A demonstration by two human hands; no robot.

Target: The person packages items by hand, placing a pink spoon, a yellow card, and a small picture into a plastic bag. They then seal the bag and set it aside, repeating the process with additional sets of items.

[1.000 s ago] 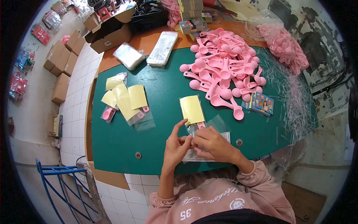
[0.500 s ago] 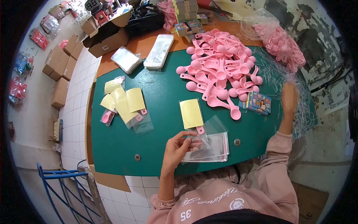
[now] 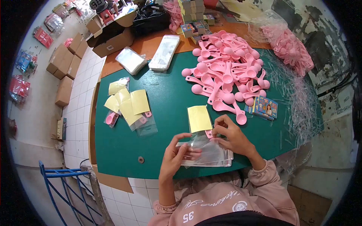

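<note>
A clear plastic bag holds a yellow card and a pink measuring spoon, whose handle end shows below the card. My left hand grips the bag's near left edge, with some fingers visible through the film. At the opposite side, my right hand pinches the plastic beside the spoon handle. Beneath both hands lies a stack of clear bags. Beyond them spreads a large heap of pink measuring spoons.
Filled bags with yellow cards lie at the left of the green table. Bundles of clear bags sit farther back. Printed cards rest right of the spoons. Plastic strips hang over the right edge.
My right hand has come from the plastic strips at the table's right edge to the bag. My left hand stays at the bag. The view has shifted slightly.
</note>
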